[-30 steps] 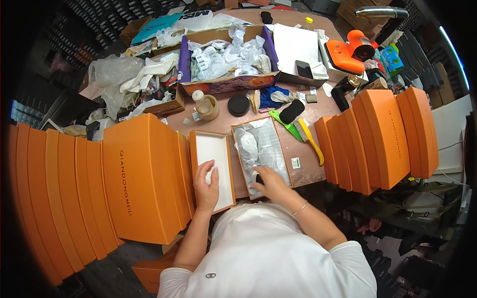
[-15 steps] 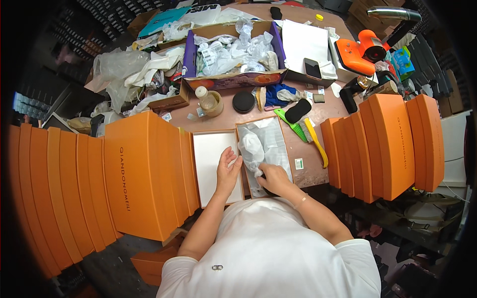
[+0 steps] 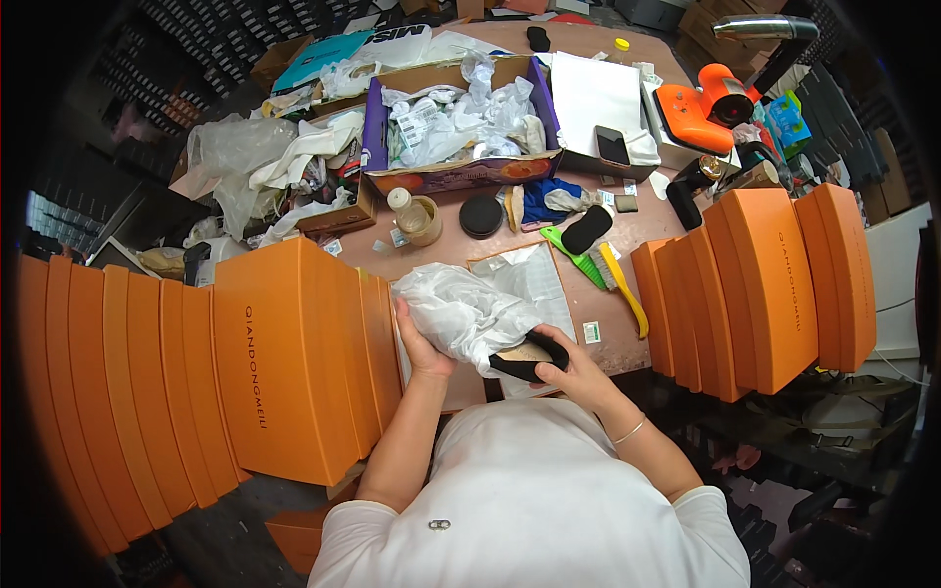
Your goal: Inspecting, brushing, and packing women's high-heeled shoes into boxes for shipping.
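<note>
A black shoe with a beige insole is lifted over the open shoebox, its heel end toward my right. White tissue paper covers the rest of it in a loose, crumpled bundle. My right hand grips the bare heel, thumb on the near side. Around the left end of the wrapped bundle, my left hand holds on with its thumb up and its other fingers mostly hidden underneath. More tissue lines the box, and the bundle hides much of the pale box lid beside it.
Orange shoeboxes stand in rows at left and right. Behind lie a green brush, a yellow-handled brush, a round black tin and a glue jar. Farther back is a purple carton full of crumpled paper.
The shoe has come up out of the box in its tissue. My left hand, empty before, now holds the wrapped end; my right hand has moved slightly right with the heel.
</note>
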`<state>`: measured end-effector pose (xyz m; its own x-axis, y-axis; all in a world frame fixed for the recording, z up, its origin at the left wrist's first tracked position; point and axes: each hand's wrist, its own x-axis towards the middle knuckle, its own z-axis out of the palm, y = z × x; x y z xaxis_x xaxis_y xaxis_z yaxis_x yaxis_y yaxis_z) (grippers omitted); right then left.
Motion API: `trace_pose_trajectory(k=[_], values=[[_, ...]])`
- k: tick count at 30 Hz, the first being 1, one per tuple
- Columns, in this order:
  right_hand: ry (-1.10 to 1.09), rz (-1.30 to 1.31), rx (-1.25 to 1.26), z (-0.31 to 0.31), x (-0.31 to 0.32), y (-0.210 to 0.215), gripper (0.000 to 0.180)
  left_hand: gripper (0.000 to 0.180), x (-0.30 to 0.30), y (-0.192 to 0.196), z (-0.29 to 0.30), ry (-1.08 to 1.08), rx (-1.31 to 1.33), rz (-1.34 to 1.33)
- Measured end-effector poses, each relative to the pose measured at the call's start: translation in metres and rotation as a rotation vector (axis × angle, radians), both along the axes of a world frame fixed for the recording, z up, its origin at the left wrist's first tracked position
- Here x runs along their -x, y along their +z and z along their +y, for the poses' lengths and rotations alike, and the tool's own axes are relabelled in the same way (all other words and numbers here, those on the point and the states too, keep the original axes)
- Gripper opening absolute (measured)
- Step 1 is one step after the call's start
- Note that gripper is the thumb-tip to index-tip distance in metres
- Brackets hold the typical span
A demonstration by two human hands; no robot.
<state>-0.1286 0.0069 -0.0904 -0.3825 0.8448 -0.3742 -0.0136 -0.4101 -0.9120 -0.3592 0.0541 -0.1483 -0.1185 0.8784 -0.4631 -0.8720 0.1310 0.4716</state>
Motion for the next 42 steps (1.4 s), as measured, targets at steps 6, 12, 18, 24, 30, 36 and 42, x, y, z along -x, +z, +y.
trace_pose_trajectory(k=[6, 12, 18, 24, 30, 36, 42], values=[[-0.059, -0.317, -0.306, -0.019, -0.031, -0.001, 0.057, 0.046, 0.052, -0.043, 0.014, 0.084, 0.032, 0.085], [-0.175, -0.407, -0.264, -0.042, -0.071, -0.009, 0.062, 0.035, 0.047, 0.074, -0.012, 0.524, -0.364, 1.146], [-0.239, -0.473, -0.281, -0.04, -0.059, -0.027, 0.061, 0.014, 0.048, 0.059, -0.021, 0.02, -0.315, 1.885], [-0.362, -0.485, -0.246, -0.038, -0.057, -0.042, 0.059, 0.013, 0.056, 0.038, -0.018, -0.184, -0.138, 2.016], [-0.394, -0.408, -0.354, -0.033, -0.029, -0.014, 0.058, 0.036, 0.07, -0.046, -0.056, -1.029, 0.141, 2.07], [-0.045, -0.089, -0.167, -0.038, 0.007, -0.009, 0.066, 0.08, -0.012, -0.01, -0.039, -0.245, 0.011, 0.042], [0.094, -0.447, -0.351, 0.02, 0.045, -0.004, 0.046, 0.081, -0.033, 0.005, -0.054, -0.347, 0.007, -0.098]])
